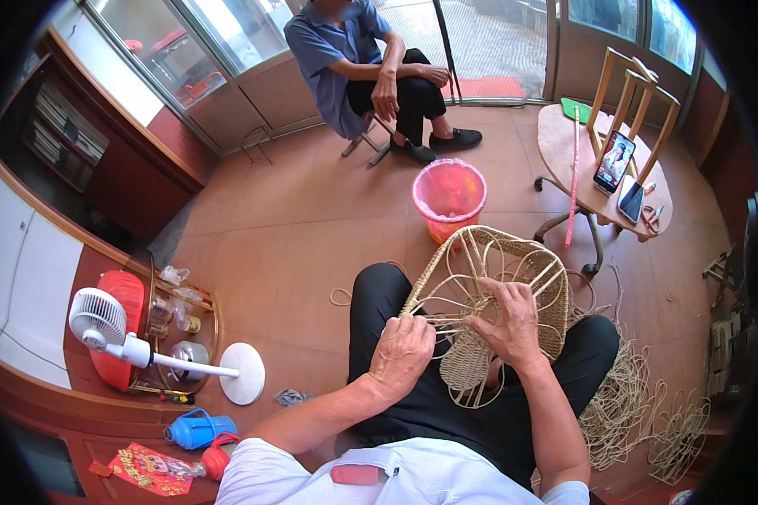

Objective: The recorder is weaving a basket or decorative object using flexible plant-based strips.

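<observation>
A half-woven basket (464, 362) of pale straw-coloured cord rests across my lap, with loops of cord fanning out inside its frame. My left hand (403, 351) is closed at the basket's left edge, with cord strands running into its fingers. Over the middle of the weave is my right hand (511, 324); its thumb and fingers are bent toward the strands, thumb apart from the forefinger. Whether a strand is pinched there is too small to tell. Below the hands, a tightly woven rounded part of the basket hangs between my knees.
Heaps of loose cord (619, 404) lie on the floor at my right. A pink-lined bin (449, 198) stands just ahead. Far right, a small table (556, 139) carries phones, scissors and a wooden frame. A seated person (354, 76) is across the room. A white fan (194, 362) stands left.
</observation>
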`<action>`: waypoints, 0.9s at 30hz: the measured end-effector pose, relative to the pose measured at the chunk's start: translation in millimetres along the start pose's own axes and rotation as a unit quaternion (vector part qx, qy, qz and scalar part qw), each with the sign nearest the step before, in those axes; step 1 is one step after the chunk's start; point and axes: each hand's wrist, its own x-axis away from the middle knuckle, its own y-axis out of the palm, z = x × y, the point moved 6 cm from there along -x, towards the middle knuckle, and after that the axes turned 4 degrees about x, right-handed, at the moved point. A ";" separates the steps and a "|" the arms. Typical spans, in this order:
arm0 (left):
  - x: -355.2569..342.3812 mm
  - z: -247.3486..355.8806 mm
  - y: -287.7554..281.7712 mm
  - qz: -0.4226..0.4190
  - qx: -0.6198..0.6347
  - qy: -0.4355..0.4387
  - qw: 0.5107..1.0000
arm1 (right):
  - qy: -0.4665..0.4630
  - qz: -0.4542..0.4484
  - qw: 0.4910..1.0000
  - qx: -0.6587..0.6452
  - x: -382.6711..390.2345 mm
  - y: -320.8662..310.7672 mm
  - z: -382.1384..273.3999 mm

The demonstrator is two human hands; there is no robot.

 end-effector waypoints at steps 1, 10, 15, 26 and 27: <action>-2.4 0.3 2.4 -0.013 0.004 -0.007 1.000 | -0.005 0.000 1.000 -0.001 -0.3 -1.4 -0.2; -7.4 -12.3 3.9 -0.002 0.041 0.018 0.999 | -0.014 0.022 1.000 -0.001 -3.4 -0.8 -3.3; -6.4 -17.1 -11.8 0.058 0.103 0.074 0.990 | -0.011 -0.006 1.000 -0.001 -6.9 2.0 -1.4; -3.4 99.4 9.1 0.007 0.308 0.078 0.948 | -0.024 -0.013 0.999 -0.043 0.5 1.2 11.5; -2.5 108.0 10.0 0.000 0.297 0.084 0.951 | -0.012 -0.026 0.998 -0.061 -0.7 0.3 15.2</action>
